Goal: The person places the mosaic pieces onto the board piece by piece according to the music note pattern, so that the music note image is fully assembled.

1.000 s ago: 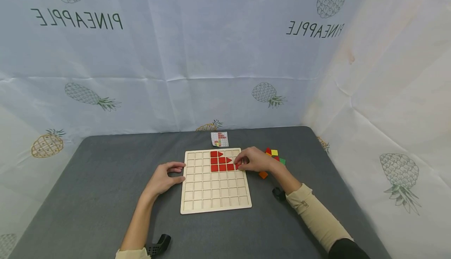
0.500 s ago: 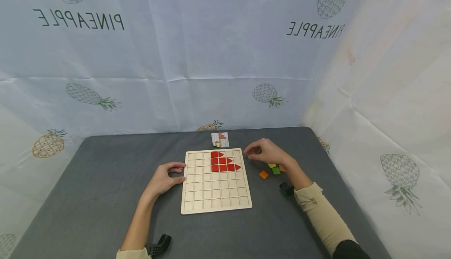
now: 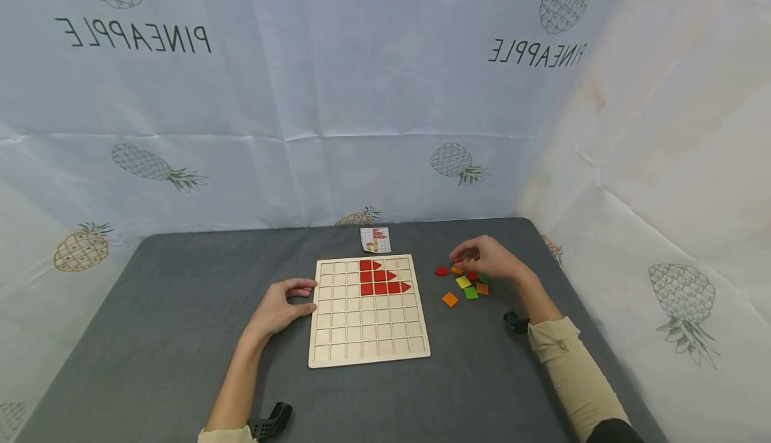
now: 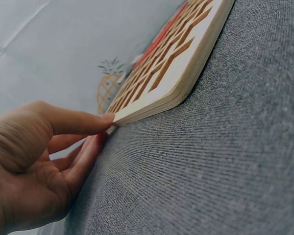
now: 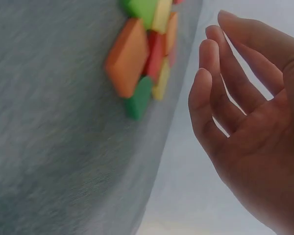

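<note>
A wooden grid board (image 3: 369, 322) lies on the grey table, with red squares and red triangles (image 3: 381, 287) set in three rows in its upper part. My left hand (image 3: 278, 306) rests at the board's left edge, thumb and fingertips touching the rim; the left wrist view shows the thumb (image 4: 78, 121) against the board's side (image 4: 152, 110). The right hand (image 3: 490, 257) hovers over the loose pieces (image 3: 471, 292) right of the board. In the right wrist view that hand (image 5: 255, 103) has loosely bent fingers and nothing between them, beside orange (image 5: 128, 58), green, red and yellow pieces.
A small printed pattern card (image 3: 376, 239) lies behind the board. One orange piece (image 3: 450, 300) and one red piece (image 3: 442, 270) lie apart from the pile. A pineapple-print cloth (image 3: 361, 95) hangs behind the table (image 3: 181, 322) and at its sides.
The right hand has moved away from the board, rightward to above the loose pieces, and has let go of the red triangle at the end of the third row. My left hand has stayed still.
</note>
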Motion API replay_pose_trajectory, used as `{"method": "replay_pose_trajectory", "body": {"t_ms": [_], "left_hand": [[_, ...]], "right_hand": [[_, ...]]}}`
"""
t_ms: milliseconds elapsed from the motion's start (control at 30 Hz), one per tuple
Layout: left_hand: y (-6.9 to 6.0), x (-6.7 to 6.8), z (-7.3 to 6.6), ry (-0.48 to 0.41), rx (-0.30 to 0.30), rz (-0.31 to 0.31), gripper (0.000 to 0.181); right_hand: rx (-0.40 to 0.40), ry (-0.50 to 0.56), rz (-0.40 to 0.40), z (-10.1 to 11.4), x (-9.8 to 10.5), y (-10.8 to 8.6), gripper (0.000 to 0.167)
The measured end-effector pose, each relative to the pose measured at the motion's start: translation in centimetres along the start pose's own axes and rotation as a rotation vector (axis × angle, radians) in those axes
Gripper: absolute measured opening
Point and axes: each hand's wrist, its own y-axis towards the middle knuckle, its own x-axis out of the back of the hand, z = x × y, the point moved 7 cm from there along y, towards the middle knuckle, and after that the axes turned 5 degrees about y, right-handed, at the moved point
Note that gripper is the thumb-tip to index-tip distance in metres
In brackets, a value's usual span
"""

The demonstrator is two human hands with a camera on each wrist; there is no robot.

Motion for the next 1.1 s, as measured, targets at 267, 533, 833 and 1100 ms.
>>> {"method": "replay_pose_trajectory", "body": {"t_ms": [267, 533, 833, 1100], "left_hand": [[0.0, 0.0, 0.0, 0.001, 0.002, -0.004, 0.048], [-0.1, 0.0, -0.2, 0.001, 0.012, -0.005, 0.047], [-0.1, 0.1, -0.3, 0.005, 0.012, -0.007, 0.047], [-0.2, 0.1, -0.2, 0.004, 0.014, -0.005, 0.047]], "right_hand": [[-0.036, -0.019, 0.002, -2.1, -0.5, 0.0, 0.026], [-0.07, -0.081, -0.017, -1.9, -0.8, 0.1, 0.027], [-0.092, -0.155, -0.01, -1.4, -1.0, 0.3, 0.027], [-0.08, -0.127, -0.002, -1.3, -1.0, 0.2, 0.029]]}}
